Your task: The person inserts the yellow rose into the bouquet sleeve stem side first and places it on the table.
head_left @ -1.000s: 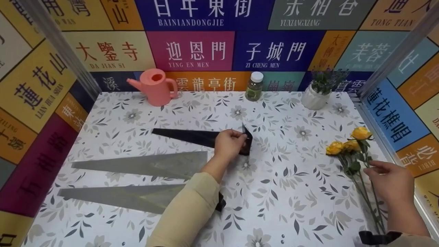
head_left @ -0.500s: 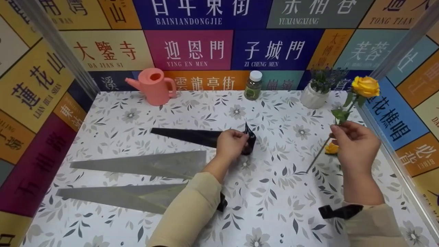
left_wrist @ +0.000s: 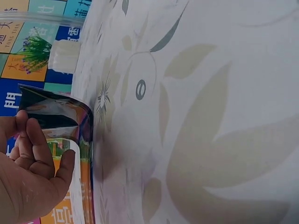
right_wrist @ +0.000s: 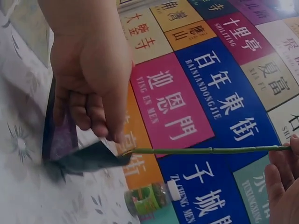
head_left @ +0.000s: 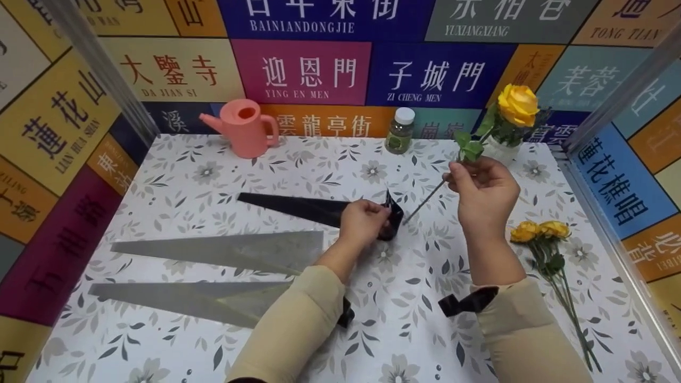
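Observation:
With thumb and fingers, my left hand (head_left: 363, 223) pinches the rim of a black tapered flower sleeve (head_left: 290, 206) lying on the table. The sleeve's mouth stands open to the right; in the left wrist view its glossy inside (left_wrist: 56, 109) shows. My right hand (head_left: 487, 194) grips a single yellow rose (head_left: 517, 105) by its stem, just under the leaves. The rose leans with its bloom up and right, and its stem end points down to the sleeve's mouth. In the right wrist view the green stem (right_wrist: 210, 150) ends right at the sleeve's edge.
Two grey translucent sleeves (head_left: 213, 250) lie at left, partly under my left forearm. More yellow roses (head_left: 553, 260) lie at right. Along the back stand a pink watering can (head_left: 245, 130), a white-capped jar (head_left: 400, 132) and a potted plant (head_left: 503, 151).
My right hand has picked one rose from the bunch at right and carried it left and up toward the sleeve. The left hand keeps its pinch, with the sleeve's mouth spread wider.

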Motion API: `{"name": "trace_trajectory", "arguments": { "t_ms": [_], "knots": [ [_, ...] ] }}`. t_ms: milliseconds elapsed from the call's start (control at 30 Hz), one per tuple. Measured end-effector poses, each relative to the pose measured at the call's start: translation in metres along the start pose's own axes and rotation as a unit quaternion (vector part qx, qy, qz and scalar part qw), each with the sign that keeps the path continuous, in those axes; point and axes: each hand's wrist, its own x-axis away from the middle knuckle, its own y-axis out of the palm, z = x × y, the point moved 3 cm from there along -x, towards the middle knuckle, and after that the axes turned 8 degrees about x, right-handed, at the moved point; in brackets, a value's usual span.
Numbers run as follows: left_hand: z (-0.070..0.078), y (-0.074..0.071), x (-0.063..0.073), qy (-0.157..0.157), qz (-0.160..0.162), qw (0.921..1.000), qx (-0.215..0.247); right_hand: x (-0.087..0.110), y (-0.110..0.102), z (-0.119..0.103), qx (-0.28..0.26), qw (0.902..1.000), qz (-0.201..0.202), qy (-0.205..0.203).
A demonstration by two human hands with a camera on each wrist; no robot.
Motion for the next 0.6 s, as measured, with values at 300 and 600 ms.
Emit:
{"name": "trace_trajectory", "arguments": {
  "t_ms": [300,600],
  "knots": [
    [0.007,0.008,0.005,0.012,-0.014,0.9994,0.028,0.016,0.014,0.022,0.002,0.9986,-0.043,-0.031],
    [0.009,0.009,0.009,0.047,0.006,0.9989,-0.006,0.033,0.012,0.048,0.039,0.9969,-0.069,0.004]
  ]
}}
